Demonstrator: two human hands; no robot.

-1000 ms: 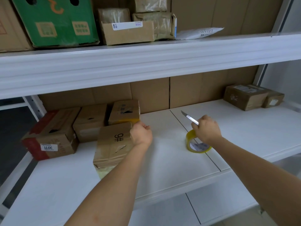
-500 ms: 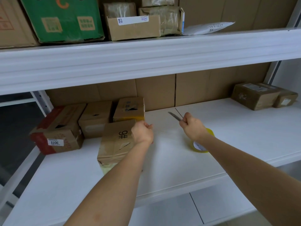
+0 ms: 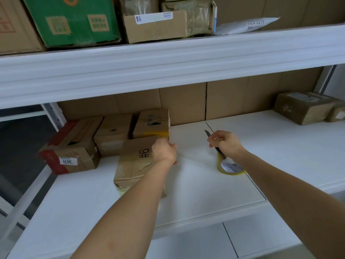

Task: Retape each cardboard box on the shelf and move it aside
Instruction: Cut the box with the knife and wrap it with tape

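A brown cardboard box marked "9#" (image 3: 136,161) lies on the white shelf (image 3: 196,193), its top torn. My left hand (image 3: 164,152) grips the box's upper right edge with curled fingers. From there a faint clear strip of tape (image 3: 196,153) stretches right to the yellow tape roll (image 3: 231,168), which lies flat on the shelf. My right hand (image 3: 225,144) is just above the roll and holds a utility knife (image 3: 207,133), blade pointing up and left, close to the strip.
Three more boxes stand behind the "9#" box: a red-edged one (image 3: 71,146), a plain one (image 3: 113,133) and a yellow-taped one (image 3: 152,124). Two boxes (image 3: 302,107) sit at the far right. The upper shelf beam (image 3: 168,62) overhangs, carrying a green box (image 3: 74,19) and parcels.
My right hand carried the knife left from over the roll toward my left hand and the tape strip. My left hand stayed on the box edge.
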